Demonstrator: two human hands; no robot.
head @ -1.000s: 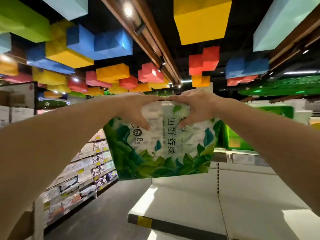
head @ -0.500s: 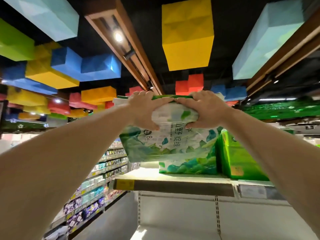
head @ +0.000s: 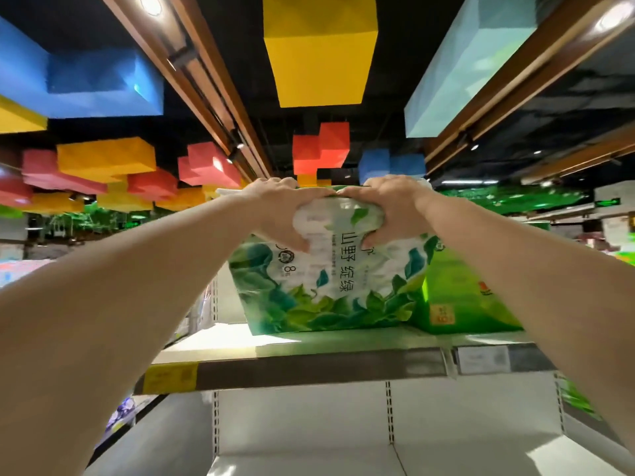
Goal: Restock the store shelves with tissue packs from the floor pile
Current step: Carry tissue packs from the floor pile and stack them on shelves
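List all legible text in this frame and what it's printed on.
"山野 绽绿": front of the tissue pack gripped by both hands.
"8": same pack, lower left of the front; the print under it is too small to read.
Yellow shelf-edge tag: blurred, unreadable.
White price tag: blurred.
Orange sticker on the bright green pack: unreadable.

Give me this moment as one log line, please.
step: shelving | left hand: grips tissue pack | right hand: grips it too | pack: at top shelf, beside green pack

Shop — price-tagged shelf (head: 309, 367)
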